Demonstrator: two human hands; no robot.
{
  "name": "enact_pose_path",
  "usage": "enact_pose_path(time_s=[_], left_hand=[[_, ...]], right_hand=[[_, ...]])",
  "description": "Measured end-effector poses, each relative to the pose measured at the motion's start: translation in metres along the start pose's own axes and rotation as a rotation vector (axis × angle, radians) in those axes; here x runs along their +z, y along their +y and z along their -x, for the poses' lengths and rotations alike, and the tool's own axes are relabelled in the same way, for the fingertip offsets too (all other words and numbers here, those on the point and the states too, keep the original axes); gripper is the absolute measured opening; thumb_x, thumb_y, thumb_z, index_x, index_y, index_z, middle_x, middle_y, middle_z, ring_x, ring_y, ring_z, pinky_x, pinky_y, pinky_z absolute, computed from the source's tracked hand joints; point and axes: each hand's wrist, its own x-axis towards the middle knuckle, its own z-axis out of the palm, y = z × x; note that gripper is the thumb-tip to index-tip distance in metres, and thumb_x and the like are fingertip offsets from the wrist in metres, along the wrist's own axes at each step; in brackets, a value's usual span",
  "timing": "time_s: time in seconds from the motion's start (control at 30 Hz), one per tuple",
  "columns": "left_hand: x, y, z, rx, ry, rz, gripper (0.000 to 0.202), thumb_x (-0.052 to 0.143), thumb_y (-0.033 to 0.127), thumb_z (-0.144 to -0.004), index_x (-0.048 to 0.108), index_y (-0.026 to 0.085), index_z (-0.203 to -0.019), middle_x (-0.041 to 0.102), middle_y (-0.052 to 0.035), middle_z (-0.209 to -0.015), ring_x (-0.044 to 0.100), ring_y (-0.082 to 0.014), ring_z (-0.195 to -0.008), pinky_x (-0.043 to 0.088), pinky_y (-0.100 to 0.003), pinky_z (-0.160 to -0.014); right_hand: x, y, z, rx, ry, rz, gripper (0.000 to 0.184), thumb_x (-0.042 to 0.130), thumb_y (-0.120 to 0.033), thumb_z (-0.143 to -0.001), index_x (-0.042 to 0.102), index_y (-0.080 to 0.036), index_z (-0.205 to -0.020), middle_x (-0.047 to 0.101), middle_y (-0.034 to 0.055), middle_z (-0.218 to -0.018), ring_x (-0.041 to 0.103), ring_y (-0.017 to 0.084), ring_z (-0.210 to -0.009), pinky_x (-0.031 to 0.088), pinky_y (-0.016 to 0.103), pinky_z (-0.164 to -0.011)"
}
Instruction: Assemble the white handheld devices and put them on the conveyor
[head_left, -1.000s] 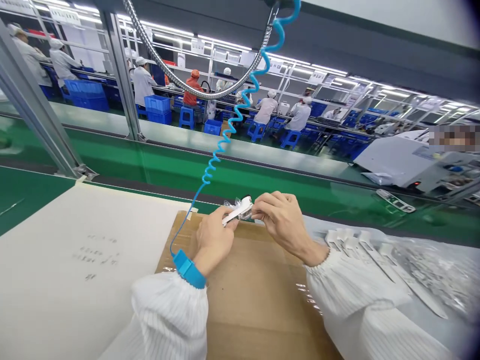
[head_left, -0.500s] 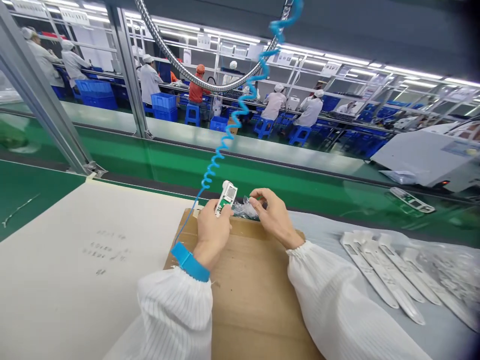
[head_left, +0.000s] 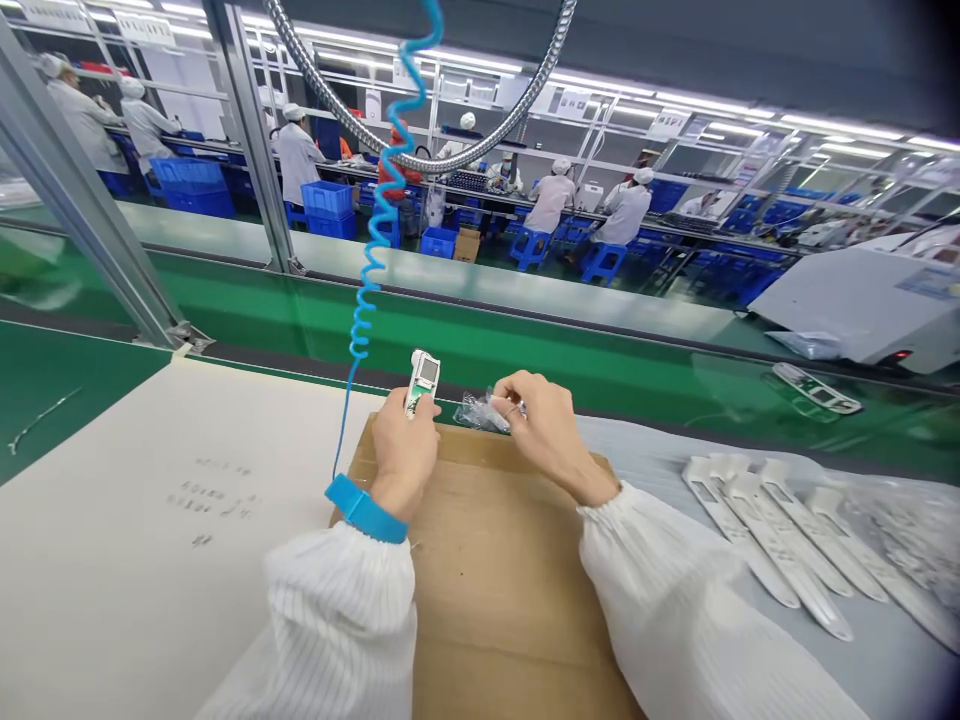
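My left hand is closed around a white handheld device with a small grey screen and an exposed green circuit board. Its screen end points up and away from me, above the far edge of the cardboard. To the right, my right hand has thumb and fingers pinched together beside a crumpled clear plastic bag. What the pinch holds, if anything, is too small to make out. A blue wrist strap with a coiled cord is on my left wrist.
Several long white plastic housings lie at the right, next to a clear bag of small parts. Another device rests on the green conveyor belt. A metal post stands at the left. People work at benches beyond.
My left hand has moved left with the device, away from the right hand and the plastic bag. The coiled cord has swung left. My right hand stays in nearly the same place.
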Motion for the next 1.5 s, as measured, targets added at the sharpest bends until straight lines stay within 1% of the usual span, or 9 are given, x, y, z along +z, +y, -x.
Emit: enact_pose_path(time_s=[0.1, 0.23, 0.33, 0.47, 0.6, 0.83, 1.0, 1.2, 1.5], left_hand=[[0.001, -0.003, -0.001, -0.02, -0.079, 0.06, 0.018, 0.054, 0.035, -0.087, 0.062, 0.019, -0.091, 0.069, -0.0043, -0.077, 0.055, -0.0146, -0.054, 0.039, -0.027, -0.054], [0.002, -0.004, -0.001, -0.003, -0.048, 0.04, 0.023, 0.058, 0.04, -0.084, 0.065, 0.018, -0.089, 0.066, -0.0029, -0.068, 0.055, -0.0149, -0.056, 0.039, -0.026, -0.054], [-0.001, -0.001, -0.001, -0.044, -0.047, 0.05, 0.025, 0.06, 0.041, -0.082, 0.067, 0.018, -0.089, 0.067, -0.0033, -0.072, 0.056, -0.0147, -0.059, 0.041, -0.027, -0.056], [-0.004, 0.007, 0.004, -0.102, -0.072, 0.079, 0.027, 0.061, 0.041, -0.08, 0.068, 0.017, -0.091, 0.067, -0.0031, -0.072, 0.055, -0.0142, -0.06, 0.042, -0.027, -0.057], [-0.004, 0.012, 0.008, -0.113, -0.101, 0.113, 0.029, 0.063, 0.041, -0.079, 0.068, 0.015, -0.094, 0.067, -0.0039, -0.076, 0.054, -0.0134, -0.06, 0.042, -0.026, -0.056], [-0.001, 0.018, 0.013, -0.063, -0.239, 0.139, 0.039, 0.066, 0.046, -0.078, 0.068, 0.015, -0.101, 0.068, -0.0031, -0.074, 0.052, -0.0115, -0.055, 0.039, -0.024, -0.052], [0.004, 0.014, 0.015, 0.046, -0.338, 0.042, 0.052, 0.066, 0.061, -0.078, 0.065, 0.019, -0.109, 0.069, -0.0029, -0.08, 0.057, -0.0145, -0.062, 0.043, -0.026, -0.056], [0.005, 0.008, 0.011, 0.186, -0.282, -0.111, 0.049, 0.073, 0.05, -0.075, 0.064, 0.017, -0.111, 0.071, -0.0054, -0.101, 0.063, -0.0202, -0.086, 0.046, -0.03, -0.073], [0.012, -0.003, 0.01, 0.262, -0.337, -0.118, 0.041, 0.039, 0.051, -0.098, 0.064, 0.025, -0.12, 0.072, -0.0038, -0.106, 0.065, -0.0202, -0.093, 0.048, -0.033, -0.081]], right_hand=[[0.014, 0.021, -0.002, 0.196, -0.045, 0.109, 0.013, 0.051, -0.019, -0.089, 0.06, -0.021, -0.079, 0.07, 0.0047, -0.089, 0.057, 0.024, -0.091, 0.028, 0.044, -0.088], [0.006, 0.044, 0.006, 0.204, -0.044, 0.201, 0.017, 0.052, -0.024, -0.091, 0.062, -0.025, -0.105, 0.07, 0.0018, -0.104, 0.057, 0.02, -0.101, 0.028, 0.042, -0.096], [-0.029, 0.071, 0.02, 0.268, -0.082, 0.302, 0.03, 0.043, -0.015, -0.093, 0.066, -0.029, -0.107, 0.068, 0.0021, -0.115, 0.056, 0.02, -0.11, 0.03, 0.042, -0.095], [-0.09, 0.121, 0.05, 0.452, -0.158, 0.467, 0.044, 0.05, 0.002, -0.075, 0.072, -0.025, -0.101, 0.063, 0.0104, -0.124, 0.052, 0.03, -0.117, 0.033, 0.052, -0.092], [-0.127, 0.155, 0.075, 0.543, -0.207, 0.545, 0.018, 0.066, -0.007, -0.069, 0.074, -0.02, -0.079, 0.066, 0.013, -0.114, 0.051, 0.036, -0.115, 0.032, 0.06, -0.095], [-0.151, 0.134, 0.064, 0.509, -0.15, 0.247, 0.016, 0.051, -0.034, -0.092, 0.062, -0.023, -0.095, 0.071, 0.0057, -0.092, 0.063, 0.021, -0.083, 0.048, 0.038, -0.081], [-0.117, 0.066, 0.039, 0.459, 0.027, -0.616, 0.021, 0.064, -0.036, -0.086, 0.061, -0.023, -0.103, 0.063, 0.0007, -0.083, 0.059, 0.014, -0.067, 0.053, 0.031, -0.066], [-0.032, 0.006, 0.032, 0.401, -0.105, -1.284, 0.032, 0.076, -0.042, -0.08, 0.068, -0.021, -0.102, 0.061, -0.0003, -0.084, 0.055, 0.01, -0.067, 0.052, 0.027, -0.066], [0.003, 0.009, 0.05, 0.328, -0.072, -1.436, 0.05, 0.079, -0.041, -0.079, 0.065, -0.028, -0.126, 0.066, 0.0044, -0.127, 0.059, 0.022, -0.119, 0.043, 0.042, -0.109]])
